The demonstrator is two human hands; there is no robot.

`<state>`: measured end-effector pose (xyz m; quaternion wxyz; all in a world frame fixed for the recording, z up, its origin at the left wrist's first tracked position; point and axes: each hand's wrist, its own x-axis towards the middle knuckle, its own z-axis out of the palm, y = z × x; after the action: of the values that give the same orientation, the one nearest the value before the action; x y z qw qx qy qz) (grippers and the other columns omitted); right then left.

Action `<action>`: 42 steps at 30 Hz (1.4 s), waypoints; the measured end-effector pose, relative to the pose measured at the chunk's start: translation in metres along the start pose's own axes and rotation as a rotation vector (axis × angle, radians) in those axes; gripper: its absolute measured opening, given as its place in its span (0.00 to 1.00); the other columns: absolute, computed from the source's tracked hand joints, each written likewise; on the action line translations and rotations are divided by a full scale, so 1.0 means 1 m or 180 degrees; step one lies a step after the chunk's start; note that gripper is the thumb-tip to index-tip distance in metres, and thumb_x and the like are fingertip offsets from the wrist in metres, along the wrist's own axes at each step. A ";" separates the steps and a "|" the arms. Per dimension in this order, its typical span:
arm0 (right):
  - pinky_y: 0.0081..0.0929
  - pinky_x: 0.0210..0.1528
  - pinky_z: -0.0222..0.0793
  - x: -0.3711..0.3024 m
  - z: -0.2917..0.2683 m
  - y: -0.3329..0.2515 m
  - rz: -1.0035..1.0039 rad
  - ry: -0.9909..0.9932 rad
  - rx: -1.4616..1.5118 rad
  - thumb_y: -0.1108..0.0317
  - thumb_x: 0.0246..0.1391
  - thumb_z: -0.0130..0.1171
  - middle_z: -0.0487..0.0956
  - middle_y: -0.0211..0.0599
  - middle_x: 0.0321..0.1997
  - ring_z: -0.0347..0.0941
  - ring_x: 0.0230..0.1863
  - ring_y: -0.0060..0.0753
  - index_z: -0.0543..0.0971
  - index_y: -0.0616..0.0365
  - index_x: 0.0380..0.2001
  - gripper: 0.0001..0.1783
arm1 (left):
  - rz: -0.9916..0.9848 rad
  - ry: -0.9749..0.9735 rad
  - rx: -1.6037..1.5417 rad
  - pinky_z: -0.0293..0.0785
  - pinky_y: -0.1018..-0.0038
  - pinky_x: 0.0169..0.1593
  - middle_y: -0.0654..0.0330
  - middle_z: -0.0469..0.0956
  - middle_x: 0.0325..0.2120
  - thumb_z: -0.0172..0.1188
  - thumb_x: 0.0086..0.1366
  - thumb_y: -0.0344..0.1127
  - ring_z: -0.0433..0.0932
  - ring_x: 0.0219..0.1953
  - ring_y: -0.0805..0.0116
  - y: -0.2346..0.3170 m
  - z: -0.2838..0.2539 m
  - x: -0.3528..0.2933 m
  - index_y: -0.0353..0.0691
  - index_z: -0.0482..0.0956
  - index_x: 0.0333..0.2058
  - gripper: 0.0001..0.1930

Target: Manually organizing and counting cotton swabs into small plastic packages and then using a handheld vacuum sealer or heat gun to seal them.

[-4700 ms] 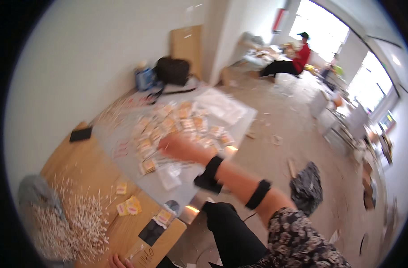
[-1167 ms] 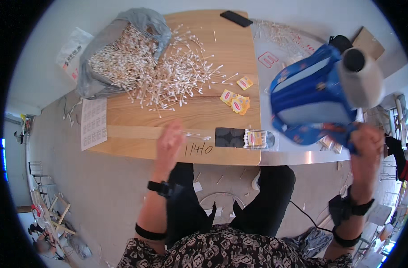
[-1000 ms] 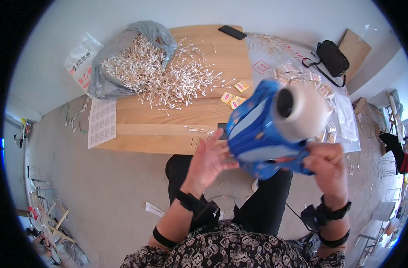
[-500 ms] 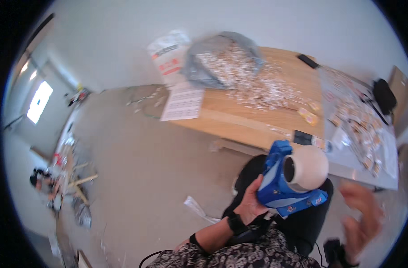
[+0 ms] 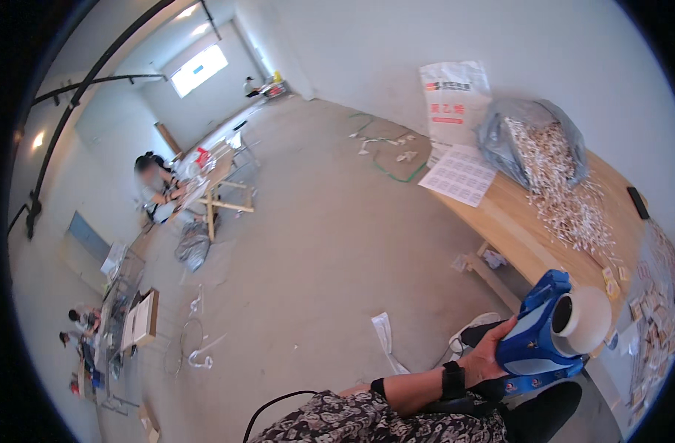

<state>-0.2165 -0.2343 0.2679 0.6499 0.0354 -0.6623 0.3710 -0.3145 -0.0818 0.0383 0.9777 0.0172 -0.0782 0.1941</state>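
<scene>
Against the near edge of the wooden table [image 5: 515, 232], overlapping it in this view, is a flask [image 5: 552, 325] with a smooth, rounded white top bearing a dark, flat disc. Its soft-looking blue sleeve has pale panels and a patterned strap [image 5: 526, 382] hanging below. The left hand [image 5: 487, 356] grasps the flask's left side, fingers wrapped round the sleeve, with a matte black band [image 5: 453, 380] at the wrist. Whether the right hand is clenched or released I cannot tell, as it is out of sight. On the table, a wrinkled grey plastic bag [image 5: 492, 134] gapes over a bristling heap of slim swabs [image 5: 577, 218]. At the table's far left corner lies a flat printed sheet [image 5: 463, 176], and beyond it, a creased white sack [image 5: 456, 96]. Near the table's right side sits a slim black slab [image 5: 637, 203]; small, blocky packs [image 5: 655, 325] lie clustered just past it.
</scene>
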 end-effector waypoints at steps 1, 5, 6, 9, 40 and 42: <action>0.36 0.44 0.79 -0.006 -0.007 0.018 0.0057 -0.0090 0.0170 0.70 0.57 0.46 0.76 0.73 0.39 0.79 0.43 0.59 0.73 0.84 0.42 0.21 | 0.0026 0.0072 -0.0047 0.63 0.53 0.64 0.54 0.75 0.54 0.52 0.67 0.56 0.75 0.55 0.56 -0.004 0.007 0.003 0.42 0.68 0.60 0.30; 0.36 0.44 0.77 -0.013 -0.022 0.071 0.0254 -0.0635 0.0882 0.69 0.57 0.47 0.76 0.69 0.39 0.78 0.42 0.56 0.74 0.81 0.41 0.19 | -0.0104 0.0049 0.0063 0.64 0.54 0.63 0.54 0.73 0.57 0.53 0.67 0.55 0.74 0.56 0.56 -0.012 0.014 0.004 0.42 0.63 0.63 0.32; 0.36 0.44 0.76 -0.014 -0.025 0.084 0.0318 -0.0759 0.1050 0.69 0.57 0.48 0.77 0.68 0.39 0.78 0.42 0.56 0.74 0.81 0.40 0.19 | -0.0044 0.0130 0.0197 0.64 0.55 0.64 0.54 0.72 0.57 0.53 0.67 0.55 0.73 0.57 0.56 -0.012 0.016 0.002 0.42 0.62 0.63 0.33; 0.36 0.44 0.75 -0.020 -0.029 0.115 0.0533 -0.1063 0.1510 0.69 0.58 0.49 0.77 0.65 0.39 0.77 0.42 0.54 0.75 0.79 0.39 0.17 | -0.0016 0.0216 0.0309 0.62 0.54 0.65 0.54 0.71 0.58 0.55 0.65 0.56 0.72 0.58 0.57 -0.012 0.020 -0.006 0.43 0.61 0.64 0.35; 0.33 0.52 0.70 -0.027 -0.056 -0.011 0.1506 0.1613 -0.5840 0.59 0.37 0.78 0.73 0.49 0.51 0.74 0.50 0.41 0.65 0.66 0.59 0.48 | 0.0185 0.0539 0.1548 0.54 0.50 0.68 0.57 0.59 0.66 0.56 0.58 0.67 0.59 0.67 0.53 -0.031 0.039 0.048 0.47 0.53 0.68 0.46; 0.34 0.64 0.58 -0.026 -0.061 0.006 0.1345 0.2061 -0.5082 0.60 0.38 0.75 0.68 0.45 0.57 0.69 0.58 0.39 0.57 0.67 0.65 0.54 | 0.0142 0.0501 0.1490 0.55 0.52 0.68 0.57 0.59 0.66 0.56 0.58 0.67 0.59 0.67 0.54 -0.039 0.050 0.053 0.46 0.52 0.68 0.47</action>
<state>-0.1649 -0.2088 0.2355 0.5542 -0.6583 -0.4999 -0.0977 -0.2582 -0.1011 0.0957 0.9456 0.2264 0.0449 0.2293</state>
